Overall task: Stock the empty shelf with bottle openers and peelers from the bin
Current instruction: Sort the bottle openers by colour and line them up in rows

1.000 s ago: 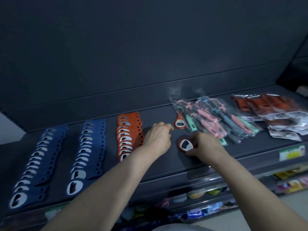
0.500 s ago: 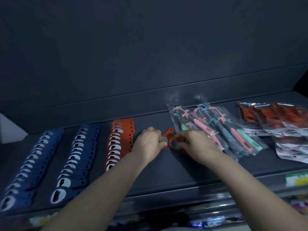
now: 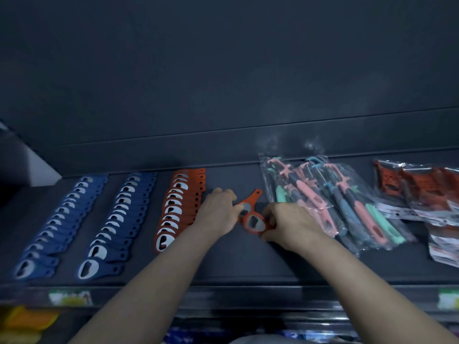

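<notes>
Shelf [image 3: 248, 264]: dark, flat deck with a dark back panel [image 3: 223, 83] behind it. All positions below are given from the orange row of bottle openers.

Bagged peelers [image 3: 335, 202]: clear packs with pink, teal and blue handles, lying overlapped on the deck well to the right of the orange row.

Blue rows: two overlapped lines of blue bottle openers, the near blue row [image 3: 119, 219] just left of the orange row and the far blue row [image 3: 54, 224] further left again. Both run front to back.

Red packets [image 3: 422, 194]: clear bags with red contents, furthest right of the orange row, beyond the peelers. Contents not identifiable.

Orange row [image 3: 178, 207]: overlapped orange bottle openers running front to back, heads toward the shelf front.

Left hand [image 3: 218, 212]: immediately right of the orange row, fingers curled, fingertips pinching the head end of the rear opener.

Right hand [image 3: 290, 224]: further right, between the orange row and the peelers, fingers curled round the side of the front opener.

Rear opener [image 3: 252, 199]: orange, lying on the deck right of the orange row, handle angled toward the back.

Front opener [image 3: 253, 222]: orange, its head overlapping the rear opener's head.
</notes>
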{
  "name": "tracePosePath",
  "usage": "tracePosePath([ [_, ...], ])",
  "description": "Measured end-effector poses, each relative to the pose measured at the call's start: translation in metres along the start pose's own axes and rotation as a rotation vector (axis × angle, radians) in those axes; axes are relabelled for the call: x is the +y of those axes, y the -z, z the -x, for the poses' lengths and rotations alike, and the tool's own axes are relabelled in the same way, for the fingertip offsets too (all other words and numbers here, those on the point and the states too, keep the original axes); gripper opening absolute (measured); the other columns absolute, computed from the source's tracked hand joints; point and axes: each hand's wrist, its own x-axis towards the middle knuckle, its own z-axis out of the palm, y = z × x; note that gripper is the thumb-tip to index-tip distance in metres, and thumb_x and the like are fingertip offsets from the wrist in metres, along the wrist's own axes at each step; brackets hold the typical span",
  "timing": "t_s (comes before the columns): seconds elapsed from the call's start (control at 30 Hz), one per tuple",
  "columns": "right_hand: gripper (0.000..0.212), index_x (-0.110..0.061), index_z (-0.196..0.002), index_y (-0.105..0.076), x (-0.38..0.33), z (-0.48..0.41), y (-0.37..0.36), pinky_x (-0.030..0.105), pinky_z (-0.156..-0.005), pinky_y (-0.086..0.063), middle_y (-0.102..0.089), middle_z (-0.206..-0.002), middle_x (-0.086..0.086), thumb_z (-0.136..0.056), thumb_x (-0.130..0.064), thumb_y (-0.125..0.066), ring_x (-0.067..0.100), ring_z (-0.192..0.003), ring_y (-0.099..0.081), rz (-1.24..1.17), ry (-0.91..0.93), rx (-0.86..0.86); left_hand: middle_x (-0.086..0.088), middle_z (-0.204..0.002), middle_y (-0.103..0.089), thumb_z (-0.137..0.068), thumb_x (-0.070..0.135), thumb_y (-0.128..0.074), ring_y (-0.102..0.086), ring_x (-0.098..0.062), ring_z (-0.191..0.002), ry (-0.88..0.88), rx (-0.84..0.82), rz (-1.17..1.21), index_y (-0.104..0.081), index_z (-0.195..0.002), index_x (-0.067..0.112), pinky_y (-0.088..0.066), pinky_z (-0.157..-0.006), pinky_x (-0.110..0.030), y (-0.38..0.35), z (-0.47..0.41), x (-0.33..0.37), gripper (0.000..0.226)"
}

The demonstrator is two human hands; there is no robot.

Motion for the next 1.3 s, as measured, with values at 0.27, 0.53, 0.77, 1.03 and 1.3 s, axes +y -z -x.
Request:
tracePosePath([
  [0.27, 0.017, -0.015, -0.103, -0.058, 0.014, -0.002, 0.0, 0.032, -0.068, -0.037, -0.063, -0.102, 0.008, -0.092, -0.028, -0.058, 0.03, -0.097, -0.059, -0.042, 0.059, 0.269, 0.0, -0.113, -0.053, -0.07, 0.045, -0.078, -0.052, -0.02, -0.108, 0.038, 0.01, -0.011, -0.058, -0.111, 0.02, -0.045, -0.091, -0.034, -0.004, 0.002, 0.011, 0.052],
  [0.53, 0.028, -0.031, -0.123, -0.059, -0.001, 0.004, -0.005, 0.031, -0.073, -0.043, -0.059, -0.104, 0.002, -0.096, -0.032, -0.05, 0.023, -0.098, -0.058, -0.114, 0.134, 0.333, 0.0, -0.098, -0.059, -0.076, 0.027, -0.074, -0.057, -0.02, -0.089, -0.164, 0.059, 0.045, -0.048, -0.099, 0.019, -0.046, -0.075, -0.035, 0.003, 0.027, 0.006, 0.036],
  [0.77, 0.015, -0.031, -0.097, -0.06, -0.054, 0.019, -0.028, 0.033, -0.08, -0.049, -0.068, -0.095, -0.012, -0.085, -0.023, -0.065, 0.014, -0.096, -0.061, -0.266, 0.159, 0.331, 0.006, -0.097, -0.056, -0.075, 0.024, -0.074, -0.055, -0.012, -0.09, -0.257, 0.102, 0.094, -0.053, -0.098, 0.024, -0.045, -0.076, -0.029, 0.012, 0.077, -0.069, 0.031],
  [1.03, 0.012, -0.031, -0.093, -0.061, -0.1, 0.038, -0.06, 0.033, -0.078, -0.05, -0.068, -0.09, -0.013, -0.084, -0.025, -0.067, 0.013, -0.09, -0.063, -0.31, 0.098, 0.384, 0.014, -0.107, -0.049, -0.074, 0.019, -0.076, -0.05, -0.001, -0.094, -0.28, 0.081, 0.176, -0.06, -0.111, 0.031, -0.04, -0.084, -0.015, 0.035, 0.112, -0.151, 0.042],
  [1.3, 0.013, -0.032, -0.091, -0.061, -0.118, 0.053, -0.079, 0.033, -0.076, -0.049, -0.069, -0.089, -0.014, -0.084, -0.024, -0.068, 0.014, -0.091, -0.062, -0.309, 0.051, 0.39, 0.009, -0.107, -0.051, -0.072, 0.012, -0.078, -0.056, -0.006, -0.091, -0.29, 0.075, 0.254, -0.065, -0.116, 0.029, -0.045, -0.082, -0.014, 0.041, 0.102, -0.17, 0.049],
])
